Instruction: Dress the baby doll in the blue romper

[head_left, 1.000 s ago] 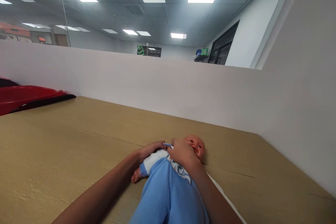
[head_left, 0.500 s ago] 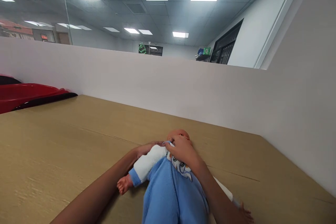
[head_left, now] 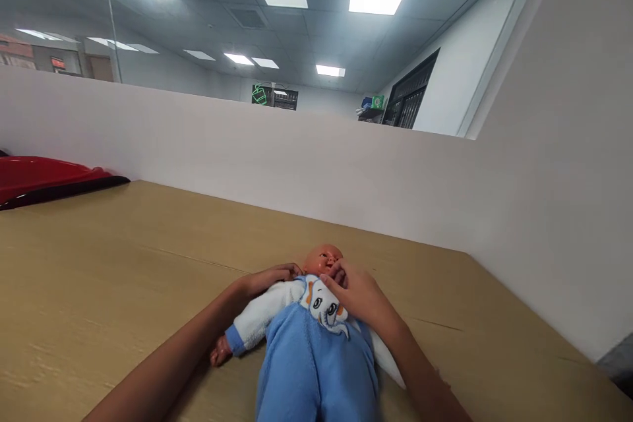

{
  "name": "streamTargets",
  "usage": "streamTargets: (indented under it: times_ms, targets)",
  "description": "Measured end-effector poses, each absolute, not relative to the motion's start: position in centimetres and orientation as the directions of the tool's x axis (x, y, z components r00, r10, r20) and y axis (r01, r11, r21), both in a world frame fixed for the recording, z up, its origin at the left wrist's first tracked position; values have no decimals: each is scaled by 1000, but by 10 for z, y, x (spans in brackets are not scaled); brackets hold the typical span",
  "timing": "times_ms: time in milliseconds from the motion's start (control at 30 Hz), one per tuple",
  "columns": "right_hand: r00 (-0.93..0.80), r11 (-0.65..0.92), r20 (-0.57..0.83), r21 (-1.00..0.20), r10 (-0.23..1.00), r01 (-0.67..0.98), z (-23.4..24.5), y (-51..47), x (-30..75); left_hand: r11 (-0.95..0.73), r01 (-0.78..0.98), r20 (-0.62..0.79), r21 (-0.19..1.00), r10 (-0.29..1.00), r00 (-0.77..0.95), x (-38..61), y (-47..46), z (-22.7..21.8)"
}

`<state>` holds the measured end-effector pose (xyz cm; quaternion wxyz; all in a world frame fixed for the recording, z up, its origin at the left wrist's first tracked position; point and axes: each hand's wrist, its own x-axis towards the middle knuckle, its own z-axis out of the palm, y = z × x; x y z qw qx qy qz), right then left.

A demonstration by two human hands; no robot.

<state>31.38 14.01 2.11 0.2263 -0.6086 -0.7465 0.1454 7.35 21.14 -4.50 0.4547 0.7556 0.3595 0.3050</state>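
A baby doll (head_left: 324, 258) lies on its back, head away from me. It wears a romper (head_left: 309, 356) with blue legs, white sleeves and a cartoon animal face on the chest. At the doll's shoulder beside the neck, my left hand (head_left: 274, 277) has its fingers curled on the collar edge; their tips are partly hidden. My right hand (head_left: 359, 293) is over the other side of the upper chest, near the chin. Its thumb stands apart from the bent fingers, and I see nothing between them. My right forearm hides part of the doll's other arm.
The doll lies on a tan wooden surface (head_left: 163, 290) with thin seams. A low white wall (head_left: 277, 158) borders it at the back, with a glass pane above. At the far left is a glossy red shape (head_left: 44, 175) with a black edge.
My right hand has moved off the middle of the collar toward the doll's other side, uncovering more of its face and the chest picture. My left hand stays by the neck. The view has shifted slightly.
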Motion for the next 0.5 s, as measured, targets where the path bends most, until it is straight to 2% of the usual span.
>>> streamTargets:
  times_ms: [100,133,200,300,400,433,500]
  targets:
    - [-76,272,357,-541,931,796,3,121,353,-382,266,149,885,773,616,69,222,-36]
    - [-45,263,383,-542,923,798,-3,112,371,-410,270,172,871,770,615,69,222,-31]
    - [-59,251,341,-554,938,794,-16,88,411,-470,269,235,841,764,601,75,216,-18]
    - [-144,201,141,-651,980,732,-34,51,460,-603,260,333,754,693,639,98,193,3]
    - [-128,158,98,-750,987,642,-43,26,479,-832,320,377,454,504,777,134,168,14]
    - [-132,156,93,-768,987,621,-44,22,479,-869,356,340,345,469,815,146,162,15]
    - [-155,140,56,-784,986,605,-40,19,472,-896,394,239,205,436,868,167,155,14]
